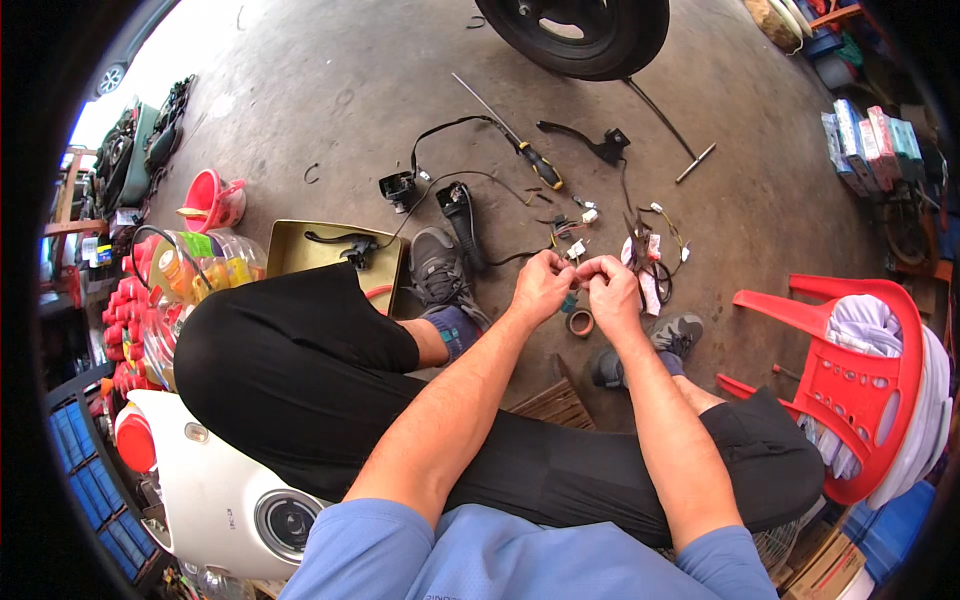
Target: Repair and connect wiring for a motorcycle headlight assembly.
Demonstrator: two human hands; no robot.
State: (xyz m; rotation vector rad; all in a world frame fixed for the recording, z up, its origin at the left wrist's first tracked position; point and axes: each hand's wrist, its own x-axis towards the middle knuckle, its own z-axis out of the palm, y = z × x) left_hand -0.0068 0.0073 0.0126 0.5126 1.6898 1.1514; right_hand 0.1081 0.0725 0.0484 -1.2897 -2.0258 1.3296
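I sit with one leg crossed over the other. My left hand (540, 283) and my right hand (610, 287) meet in front of my knees, fingertips pinched together on a small white connector with thin wires (578, 251). A roll of dark tape (579, 322) lies on the concrete just below my hands. A tangle of coloured wires and connectors (650, 250) lies on the floor just beyond my right hand.
A screwdriver (520, 145), a black brake lever (585, 140), a T-handle tool (695, 162) and a black tyre (580, 35) lie ahead. A metal tray (300, 250) sits left, a red plastic chair (860, 380) right, a white scooter panel (215, 480) lower left.
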